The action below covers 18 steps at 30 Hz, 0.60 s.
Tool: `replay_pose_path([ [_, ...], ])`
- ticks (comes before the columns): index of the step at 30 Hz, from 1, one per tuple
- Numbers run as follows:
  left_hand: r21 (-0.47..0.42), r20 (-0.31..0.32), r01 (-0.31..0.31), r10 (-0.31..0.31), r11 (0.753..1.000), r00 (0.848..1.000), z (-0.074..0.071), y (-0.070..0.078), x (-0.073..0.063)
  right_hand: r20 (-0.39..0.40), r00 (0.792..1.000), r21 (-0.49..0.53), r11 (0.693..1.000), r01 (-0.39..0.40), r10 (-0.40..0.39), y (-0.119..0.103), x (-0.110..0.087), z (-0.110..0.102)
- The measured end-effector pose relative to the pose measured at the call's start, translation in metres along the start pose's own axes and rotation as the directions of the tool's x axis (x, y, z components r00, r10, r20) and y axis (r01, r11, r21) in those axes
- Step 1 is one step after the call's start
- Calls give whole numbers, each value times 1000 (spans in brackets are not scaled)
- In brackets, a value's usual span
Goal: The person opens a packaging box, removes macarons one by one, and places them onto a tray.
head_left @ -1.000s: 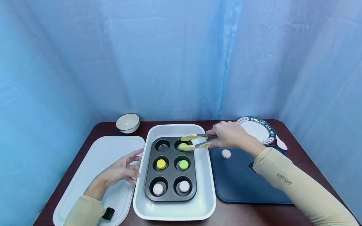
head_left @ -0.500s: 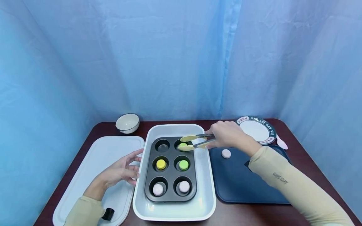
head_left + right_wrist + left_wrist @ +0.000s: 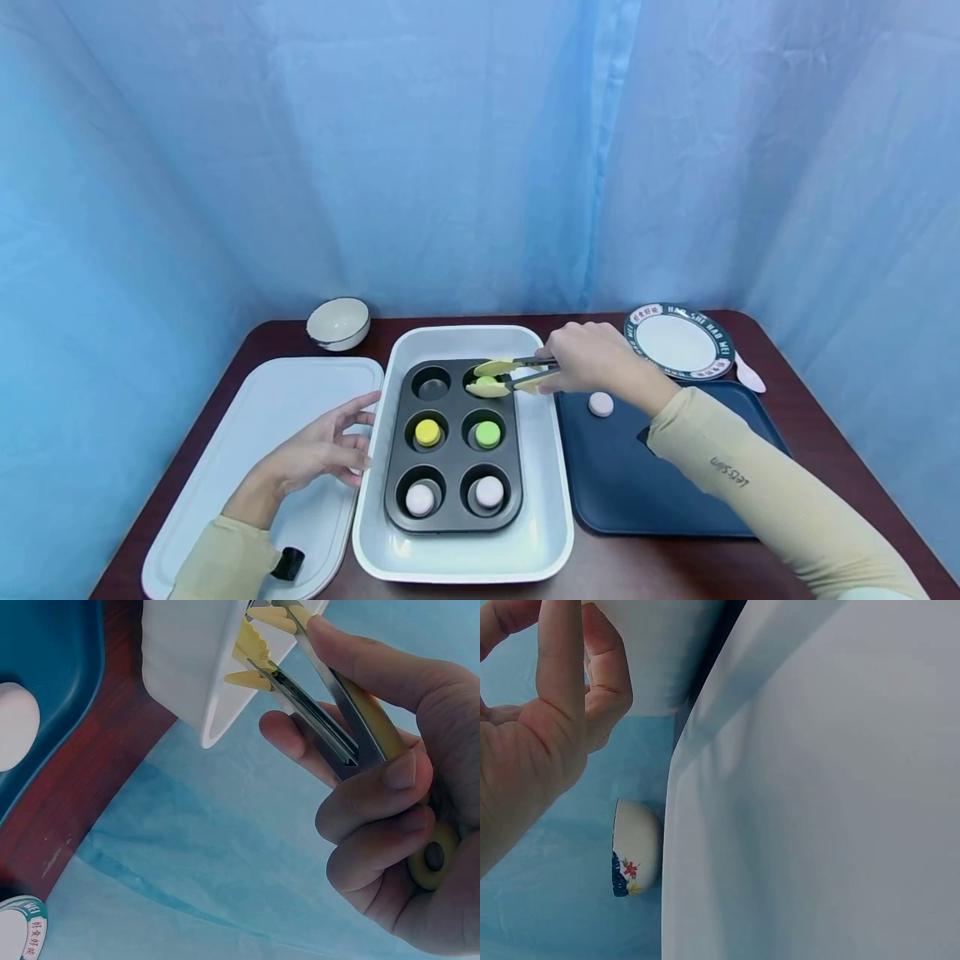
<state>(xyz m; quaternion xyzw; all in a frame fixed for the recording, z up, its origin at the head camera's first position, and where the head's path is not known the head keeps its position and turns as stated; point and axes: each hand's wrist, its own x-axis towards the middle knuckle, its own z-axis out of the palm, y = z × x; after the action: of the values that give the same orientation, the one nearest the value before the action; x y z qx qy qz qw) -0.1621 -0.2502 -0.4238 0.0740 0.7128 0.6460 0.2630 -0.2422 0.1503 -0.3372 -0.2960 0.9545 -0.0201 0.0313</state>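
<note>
My right hand (image 3: 588,358) grips a pair of yellow-tipped metal tongs (image 3: 341,697), its fingers curled round the handle. The two tips lie over the back right cup of a dark muffin pan (image 3: 453,479), on either side of a green macaron-like disc (image 3: 487,381). Whether they touch it, I cannot tell. Other cups hold a second green disc (image 3: 487,434), a yellow disc (image 3: 427,432) and two pale pink discs (image 3: 419,499). The pan sits in a white basin (image 3: 551,533). My left hand (image 3: 318,446) is at the basin's left rim, with loosely bent fingers and nothing held.
A white tray (image 3: 292,387) lies left, a navy tray (image 3: 660,492) right with one pale pink disc (image 3: 600,404). Behind stand a bowl (image 3: 338,323), a patterned plate (image 3: 678,343) and a pale spoon-like utensil (image 3: 748,372). Blue curtains (image 3: 450,167) enclose the table.
My right hand and the tongs have shifted a little to the left over the back right cup. The left hand has stayed at the basin's rim.
</note>
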Motion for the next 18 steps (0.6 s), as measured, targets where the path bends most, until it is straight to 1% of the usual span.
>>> replay_pose_path([
  [7, 2, -8, 5, -5, 1000, 1000, -1, 0, 0, -13, 1000, 3, 1000, 1, -1, 1, 0, 4],
  [12, 0, -12, 2, -2, 1000, 1000, -1, 0, 0, -57, 998, 22, 1000, 18, -17, 7, -2, 11],
  [18, -4, -3, -6, 6, 1000, 1000, 0, 0, 0, -104, 994, 42, 998, 38, -33, 14, -7, 19],
])
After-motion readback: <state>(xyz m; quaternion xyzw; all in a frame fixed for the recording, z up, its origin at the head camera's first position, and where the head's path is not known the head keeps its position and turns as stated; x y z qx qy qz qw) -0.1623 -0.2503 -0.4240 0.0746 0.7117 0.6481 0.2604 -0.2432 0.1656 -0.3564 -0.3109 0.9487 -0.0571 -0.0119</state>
